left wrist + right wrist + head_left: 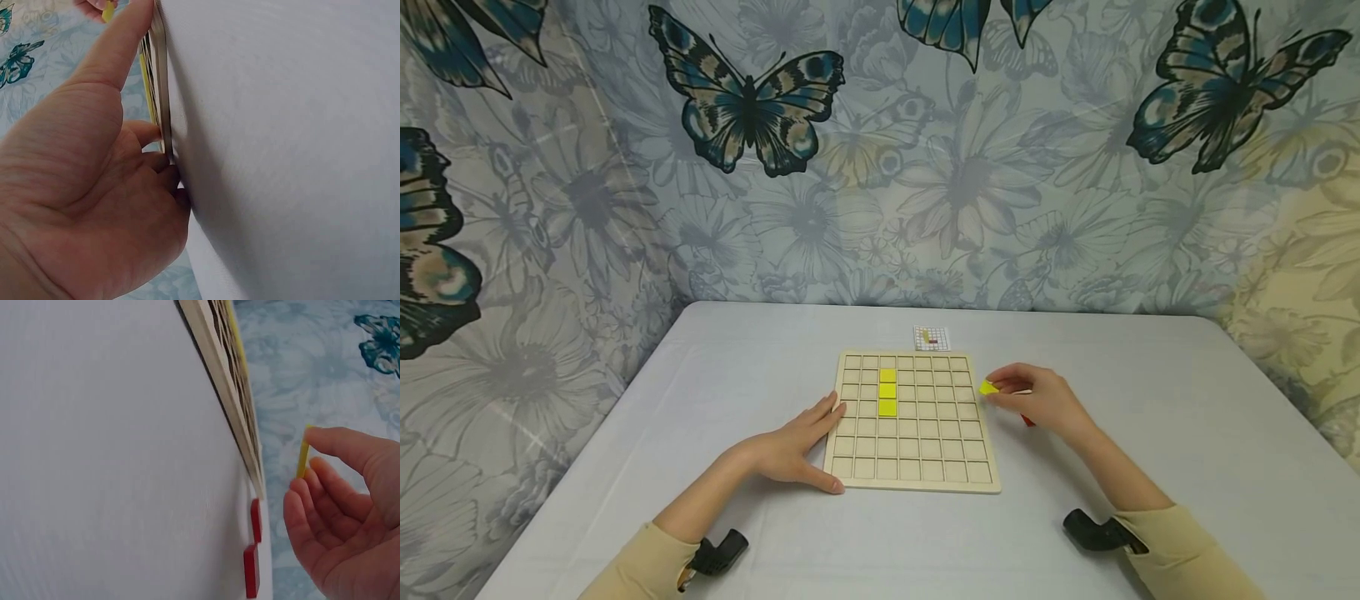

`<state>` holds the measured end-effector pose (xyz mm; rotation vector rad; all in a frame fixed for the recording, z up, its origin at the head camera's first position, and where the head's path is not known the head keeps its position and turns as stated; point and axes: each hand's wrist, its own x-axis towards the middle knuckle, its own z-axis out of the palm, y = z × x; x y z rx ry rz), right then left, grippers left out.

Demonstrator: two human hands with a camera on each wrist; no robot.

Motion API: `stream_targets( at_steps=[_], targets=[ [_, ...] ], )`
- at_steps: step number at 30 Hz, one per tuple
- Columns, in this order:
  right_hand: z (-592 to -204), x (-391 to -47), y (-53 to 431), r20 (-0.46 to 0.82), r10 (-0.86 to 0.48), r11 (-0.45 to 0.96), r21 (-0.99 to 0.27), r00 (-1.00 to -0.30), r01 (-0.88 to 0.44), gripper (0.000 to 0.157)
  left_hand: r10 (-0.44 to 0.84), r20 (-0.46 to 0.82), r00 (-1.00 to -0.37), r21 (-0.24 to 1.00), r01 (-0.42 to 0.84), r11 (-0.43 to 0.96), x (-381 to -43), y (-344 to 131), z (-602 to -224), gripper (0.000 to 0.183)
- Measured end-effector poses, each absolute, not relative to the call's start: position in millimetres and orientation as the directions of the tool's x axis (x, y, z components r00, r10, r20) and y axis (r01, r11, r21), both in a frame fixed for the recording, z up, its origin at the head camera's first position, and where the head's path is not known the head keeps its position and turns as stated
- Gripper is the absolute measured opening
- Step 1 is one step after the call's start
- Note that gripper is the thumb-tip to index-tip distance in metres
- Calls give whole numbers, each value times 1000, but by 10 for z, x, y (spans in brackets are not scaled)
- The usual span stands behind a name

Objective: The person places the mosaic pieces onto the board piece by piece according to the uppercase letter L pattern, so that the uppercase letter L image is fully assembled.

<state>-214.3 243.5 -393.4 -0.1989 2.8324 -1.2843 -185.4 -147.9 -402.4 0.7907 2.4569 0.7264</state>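
Note:
A pale wooden grid board (865, 451) lies on the white table, with three yellow square tiles (887, 391) set in one column of its cells. My left hand (790, 450) rests at the board's left side, its fingers spread on the edge and its thumb by the near left corner. Just off the board's right edge, my right hand (1033, 400) pinches a yellow tile (304, 454) between thumb and fingertips, raised above the table. Two red tiles (251, 570) lie on the table below the right hand, which mostly hides them in the head view.
Behind the board lies a small card (931, 338) printed with a grid and coloured squares. The white table (760, 350) meets a butterfly-patterned backdrop (820, 233) at the back. Black wrist devices (1093, 531) sit at both sleeves.

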Motion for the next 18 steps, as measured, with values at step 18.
stream_targets(
  at_steps=[18],
  targets=[
    [-3920, -2025, 1987, 41, -265, 531, -828, -963, -181, 29, 626, -262, -734, 595, 388, 704, -1859, -1478, -4033, 113]
  ],
)
